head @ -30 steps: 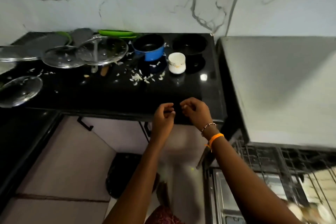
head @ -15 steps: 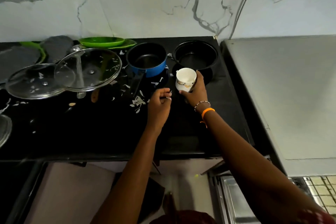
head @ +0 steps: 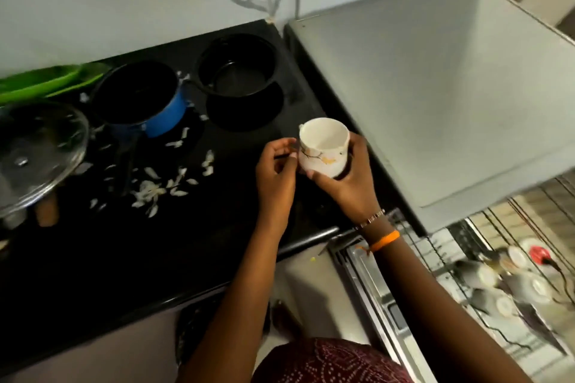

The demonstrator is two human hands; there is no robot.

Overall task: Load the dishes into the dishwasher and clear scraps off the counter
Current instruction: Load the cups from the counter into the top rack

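Note:
My right hand (head: 350,188) grips a white cup (head: 323,146) with a small orange and dark pattern, held upright just above the black counter (head: 124,258) near its right end. My left hand (head: 275,171) has its curled fingers against the cup's left side, by the handle. White scraps (head: 149,190) lie scattered on the counter to the left of my hands. The dishwasher's pulled-out rack (head: 451,246) is at the lower right, with several blurred cups (head: 529,286) in it.
A blue saucepan (head: 165,115) and a black pot (head: 236,68) stand at the back of the counter. A glass lid (head: 37,146) and green plates (head: 46,84) are at the left. The dishwasher's grey top (head: 435,87) borders the counter on the right.
My right hand reached to the cup, took hold of it and lifted it toward the counter's right end. My left hand moved along beside it. The view swung right.

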